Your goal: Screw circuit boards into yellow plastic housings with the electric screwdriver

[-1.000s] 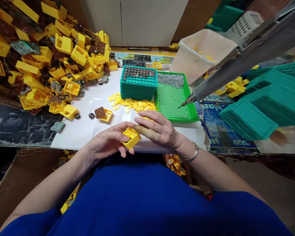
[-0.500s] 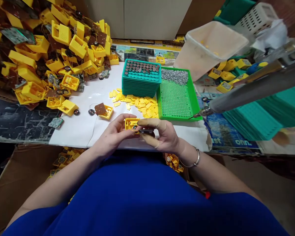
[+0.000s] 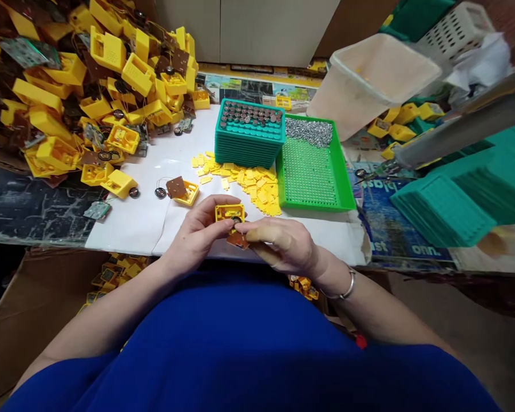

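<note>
My left hand [image 3: 199, 229] is closed round a small yellow plastic housing [image 3: 224, 212], held with its open side up over the front of the bench. A small round black speaker [image 3: 237, 220] sits at the housing's lower edge, near my left thumb. From there a brown circuit board [image 3: 237, 240] hangs below the housing. My right hand [image 3: 285, 240], with covers on some fingertips, is closed at the speaker and the board's right edge. Another yellow housing [image 3: 189, 194] with a brown board lies on the white sheet beyond my left hand.
Yellow housings with boards and wires are heaped [image 3: 124, 74] at the left. Behind my hands lie loose yellow pieces [image 3: 257, 186], stacked teal trays [image 3: 249, 146] and a green tray [image 3: 349, 197] with small metal parts. A metal powered screwdriver [image 3: 438, 134] slants in from the right.
The circuit board has turned, its brown face now showing below the housing. My right fingers have moved down and closed in by the speaker. The screwdriver tip has shifted right in view.
</note>
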### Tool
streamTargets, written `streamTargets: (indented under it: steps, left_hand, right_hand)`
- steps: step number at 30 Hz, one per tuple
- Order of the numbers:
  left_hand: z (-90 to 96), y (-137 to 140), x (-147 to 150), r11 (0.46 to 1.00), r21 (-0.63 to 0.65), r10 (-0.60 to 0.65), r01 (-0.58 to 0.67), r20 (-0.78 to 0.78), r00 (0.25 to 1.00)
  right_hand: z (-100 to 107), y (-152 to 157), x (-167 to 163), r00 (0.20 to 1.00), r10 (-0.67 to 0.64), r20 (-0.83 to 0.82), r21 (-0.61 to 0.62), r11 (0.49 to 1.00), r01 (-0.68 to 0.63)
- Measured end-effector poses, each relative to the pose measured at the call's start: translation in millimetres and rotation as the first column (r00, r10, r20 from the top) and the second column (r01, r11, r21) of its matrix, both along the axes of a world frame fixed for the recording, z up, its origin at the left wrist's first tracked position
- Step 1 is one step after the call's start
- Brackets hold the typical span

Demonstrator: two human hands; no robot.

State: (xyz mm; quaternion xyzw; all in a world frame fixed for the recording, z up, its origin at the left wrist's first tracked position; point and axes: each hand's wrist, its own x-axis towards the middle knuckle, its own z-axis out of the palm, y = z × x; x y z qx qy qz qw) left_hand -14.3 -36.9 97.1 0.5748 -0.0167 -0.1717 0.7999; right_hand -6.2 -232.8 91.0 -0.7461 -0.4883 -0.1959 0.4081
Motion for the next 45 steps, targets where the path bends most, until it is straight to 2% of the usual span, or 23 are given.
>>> streamTargets:
  steps: [4,8,10,15,23,28,33,38,45]
  left_hand:
    - [-3.1,-2.9,-0.2,0.999,-0.006,0.042,-0.042,0.042,0.998]
    - [-2.2,-5.6,1.4,0.987,-0.157,-0.051,0.032,-0.118,0.992]
    - [-1.6,-6.3,2.5,0.976,-0.216,-0.07,0.029,-0.182,0.981]
    - [-3.8,-7.7,5.3,0.963,-0.267,-0.074,0.014,-0.217,0.973]
    - [-7.7,-8.3,6.8,0.977,-0.21,-0.085,0.042,-0.201,0.976]
    - [-6.4,-6.9,7.6,0.98,-0.197,-0.076,0.038,-0.19,0.979]
    - [-8.3,-6.0,7.6,0.98,-0.19,-0.094,0.059,-0.177,0.98]
    - [-14.1,-2.7,7.1,0.984,-0.138,-0.122,0.109,-0.089,0.989]
    - [-17.8,3.3,9.5,0.984,0.036,-0.18,0.177,0.13,0.975]
  right_hand:
    - [7.7,3.7,-2.6,0.991,-0.11,-0.082,0.005,0.994,0.111]
    - [13.4,8.3,0.3,0.96,-0.239,-0.149,-0.021,0.971,0.238]
    - [13.5,9.6,2.3,0.947,-0.278,-0.161,-0.036,0.96,0.276]
    - [12.5,11.7,6.4,0.921,-0.335,-0.198,-0.081,0.942,0.325]
    - [15.0,11.9,12.3,0.917,-0.321,-0.235,-0.147,0.945,0.293]
    - [15.2,12.1,12.5,0.904,-0.308,-0.298,-0.092,0.951,0.294]
    - [14.5,12.6,11.7,0.907,-0.313,-0.283,-0.137,0.949,0.285]
    - [12.6,12.9,13.3,0.9,-0.401,-0.17,-0.205,0.908,0.366]
    - [11.4,13.2,18.9,0.912,-0.335,-0.237,-0.204,0.935,0.29]
